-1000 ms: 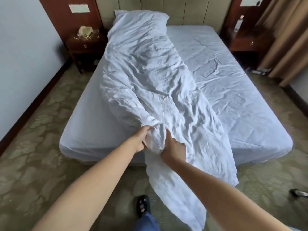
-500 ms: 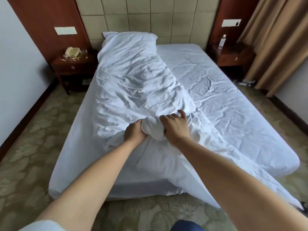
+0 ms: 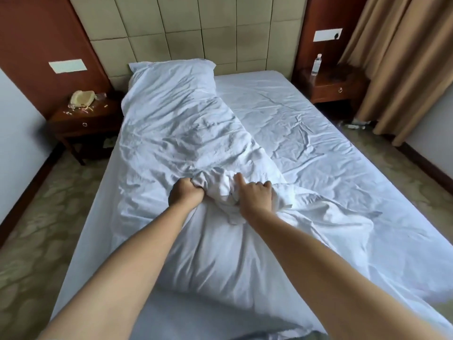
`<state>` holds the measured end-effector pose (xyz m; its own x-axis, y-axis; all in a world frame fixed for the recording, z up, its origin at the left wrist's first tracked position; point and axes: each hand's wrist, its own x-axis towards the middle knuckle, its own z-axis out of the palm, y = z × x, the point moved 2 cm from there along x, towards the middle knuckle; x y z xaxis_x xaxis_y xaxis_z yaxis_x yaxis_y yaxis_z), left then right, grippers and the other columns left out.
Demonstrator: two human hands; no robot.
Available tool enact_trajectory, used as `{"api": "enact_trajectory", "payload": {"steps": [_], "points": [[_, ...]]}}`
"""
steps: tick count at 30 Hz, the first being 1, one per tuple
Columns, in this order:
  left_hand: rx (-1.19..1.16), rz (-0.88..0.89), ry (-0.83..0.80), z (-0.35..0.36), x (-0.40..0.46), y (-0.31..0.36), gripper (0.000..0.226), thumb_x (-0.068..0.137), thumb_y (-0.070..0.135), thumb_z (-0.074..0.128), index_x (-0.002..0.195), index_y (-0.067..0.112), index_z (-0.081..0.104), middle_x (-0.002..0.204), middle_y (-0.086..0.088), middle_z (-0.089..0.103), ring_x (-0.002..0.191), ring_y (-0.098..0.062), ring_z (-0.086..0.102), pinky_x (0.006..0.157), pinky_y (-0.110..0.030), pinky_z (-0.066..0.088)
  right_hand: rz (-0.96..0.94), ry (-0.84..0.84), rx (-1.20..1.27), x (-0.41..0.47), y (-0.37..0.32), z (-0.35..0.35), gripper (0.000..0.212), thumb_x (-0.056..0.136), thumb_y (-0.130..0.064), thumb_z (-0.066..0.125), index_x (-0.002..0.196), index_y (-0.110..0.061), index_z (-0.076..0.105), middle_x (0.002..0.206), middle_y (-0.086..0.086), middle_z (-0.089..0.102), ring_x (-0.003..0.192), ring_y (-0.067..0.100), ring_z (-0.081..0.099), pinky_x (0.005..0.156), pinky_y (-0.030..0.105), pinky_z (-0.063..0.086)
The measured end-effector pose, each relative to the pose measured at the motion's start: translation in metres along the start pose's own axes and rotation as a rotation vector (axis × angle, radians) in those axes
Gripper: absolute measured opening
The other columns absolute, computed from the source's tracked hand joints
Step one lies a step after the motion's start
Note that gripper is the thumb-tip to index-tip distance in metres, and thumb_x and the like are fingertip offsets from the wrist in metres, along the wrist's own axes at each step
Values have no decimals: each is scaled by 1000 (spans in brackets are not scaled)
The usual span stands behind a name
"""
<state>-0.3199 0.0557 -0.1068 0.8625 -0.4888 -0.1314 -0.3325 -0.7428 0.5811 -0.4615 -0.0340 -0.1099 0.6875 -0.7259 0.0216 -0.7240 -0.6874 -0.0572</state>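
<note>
Both arms stretch out over the bed [image 3: 323, 153]. The left hand [image 3: 186, 197] is clenched in a fist round a bunched fold of the white duvet [image 3: 176, 133], and the right hand [image 3: 255, 198], just beside it, curls its fingers over the same bunch. The duvet lies crumpled in a long strip down the left half of the mattress, from the headboard [image 3: 196, 33] to the near edge. A cream telephone [image 3: 82, 98] sits on the left nightstand [image 3: 83, 122].
</note>
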Motion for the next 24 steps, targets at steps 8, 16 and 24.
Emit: {"api": "enact_trajectory", "payload": {"steps": [8, 16, 24], "points": [[-440, -300, 246, -73, 78, -74, 21, 77, 20, 62, 61, 11, 53, 67, -13, 62, 69, -33, 62, 60, -29, 41, -424, 492, 80, 125, -116, -19, 25, 76, -20, 32, 95, -17, 48, 46, 5, 54, 45, 23, 56, 68, 34, 42], [-590, -610, 245, -103, 115, -188, 23, 65, 10, 79, 77, 4, 61, 71, -11, 58, 60, -23, 50, 59, -28, 37, -462, 214, -13, 160, -239, 47, 50, 88, -16, 40, 136, -20, 50, 122, 16, 59, 116, 31, 54, 108, 54, 29], [-77, -608, -114, -31, 161, -239, 84, 78, 38, 66, 146, 28, 18, 135, -16, 37, 121, -35, 45, 100, -43, 42, -106, -519, 309, 157, -207, 149, 74, 96, -56, 32, 153, -27, -5, 157, 6, 23, 145, 22, 18, 117, 43, 3]]}}
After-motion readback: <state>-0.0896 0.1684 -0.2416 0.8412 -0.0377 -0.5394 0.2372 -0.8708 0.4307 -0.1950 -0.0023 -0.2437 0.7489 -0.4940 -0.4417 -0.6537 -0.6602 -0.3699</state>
